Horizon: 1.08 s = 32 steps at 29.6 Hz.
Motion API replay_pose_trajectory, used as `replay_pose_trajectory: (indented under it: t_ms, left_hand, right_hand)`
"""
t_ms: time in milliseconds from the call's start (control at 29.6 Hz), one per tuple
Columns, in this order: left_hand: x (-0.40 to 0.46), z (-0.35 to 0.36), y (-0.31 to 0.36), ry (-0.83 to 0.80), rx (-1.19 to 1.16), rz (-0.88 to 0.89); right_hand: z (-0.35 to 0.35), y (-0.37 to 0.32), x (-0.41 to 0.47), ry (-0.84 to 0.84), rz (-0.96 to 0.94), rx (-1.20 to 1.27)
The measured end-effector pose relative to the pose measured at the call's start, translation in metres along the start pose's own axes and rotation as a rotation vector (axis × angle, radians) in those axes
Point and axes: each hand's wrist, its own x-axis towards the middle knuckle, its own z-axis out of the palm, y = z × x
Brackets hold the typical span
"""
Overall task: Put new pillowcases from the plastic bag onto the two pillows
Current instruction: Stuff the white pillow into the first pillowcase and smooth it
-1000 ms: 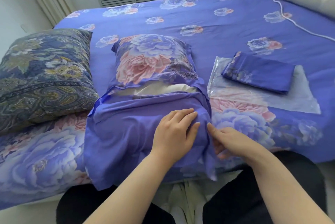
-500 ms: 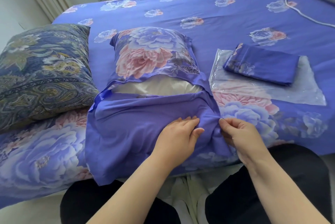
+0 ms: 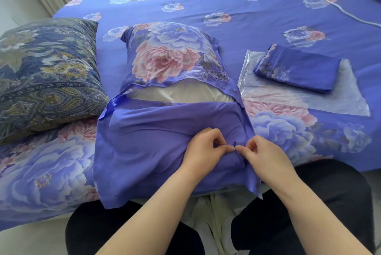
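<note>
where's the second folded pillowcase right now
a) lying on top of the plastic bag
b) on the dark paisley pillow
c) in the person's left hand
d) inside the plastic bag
a: the folded pillowcase lies on top of the flattened clear plastic bag on the bed, apart from both hands, which pinch the fabric of the pillowcase on the near pillow.

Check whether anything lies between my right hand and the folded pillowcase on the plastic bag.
Nothing visible does. The right hand pinches the purple pillowcase on the middle pillow, beside the left hand. From there to the folded pillowcase on the plastic bag there is only flat bedspread.
</note>
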Motion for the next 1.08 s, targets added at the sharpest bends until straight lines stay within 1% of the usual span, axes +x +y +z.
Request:
replay_pose_trajectory:
  t_ms: [67,135,169,202,270,337,371,405,439,472,540,607,675,776,844,911,945,1012,1080]
  left_hand:
    - [-0.001,-0.005,0.0,0.038,-0.162,-0.025]
    - [-0.003,-0.008,0.001,0.064,-0.23,-0.037]
    - [-0.005,-0.008,0.0,0.066,-0.191,-0.027]
    - [-0.007,-0.007,-0.002,0.055,-0.099,-0.003]
    - [-0.01,-0.003,-0.004,0.013,0.132,0.071]
    - [-0.01,0.002,-0.005,-0.019,0.275,0.151]
    - [-0.009,0.003,-0.005,-0.036,0.316,0.171]
    - [-0.008,0.004,-0.005,-0.051,0.334,0.172]
    - [-0.007,0.002,-0.005,-0.06,0.313,0.149]
    - [-0.005,-0.001,-0.006,-0.06,0.254,0.103]
    - [-0.001,-0.008,-0.007,-0.038,0.11,-0.001]
    - [0.004,-0.014,-0.007,0.003,0.024,-0.042]
    - [0.006,-0.017,-0.005,0.046,-0.012,-0.06]
    - [0.008,-0.023,-0.002,0.207,-0.066,-0.035]
    - [0.008,-0.028,0.001,0.336,-0.09,0.026]
    - [0.008,-0.032,0.006,0.42,-0.1,0.077]
    - [0.008,-0.034,0.008,0.425,-0.097,0.09]
    - [0.008,-0.037,0.012,0.363,-0.073,0.088]
    - [0.009,-0.039,0.014,0.269,0.02,0.078]
  right_hand:
    - [-0.003,0.002,0.001,-0.027,0.021,0.147]
    - [-0.005,0.002,-0.001,0.016,0.013,0.29]
    - [-0.005,0.001,-0.002,0.068,0.012,0.367]
    - [-0.005,0.0,-0.003,0.118,0.018,0.471]
    - [-0.003,-0.003,-0.004,0.157,0.09,0.78]
    - [0.003,-0.01,-0.001,0.103,0.267,1.156]
    - [0.007,-0.016,0.001,0.073,0.351,1.307]
    - [0.012,-0.022,0.002,0.058,0.402,1.389]
    - [0.017,-0.026,0.002,0.052,0.399,1.403]
    - [0.022,-0.029,0.002,0.052,0.35,1.345]
    - [0.026,-0.03,-0.001,0.067,0.167,1.074]
    - [0.026,-0.029,-0.005,0.04,-0.007,0.776]
    - [0.025,-0.031,-0.01,0.024,-0.148,0.571]
    - [0.027,-0.031,-0.015,0.12,-0.412,0.231]
    - [0.022,-0.03,-0.014,0.145,-0.471,0.059]
    - [0.014,-0.031,-0.009,0.137,-0.511,-0.052]
    - [0.012,-0.032,-0.007,0.138,-0.548,-0.119]
    - [0.01,-0.038,0.002,0.13,-0.637,-0.258]
    - [0.011,-0.048,0.012,0.025,-0.679,-0.334]
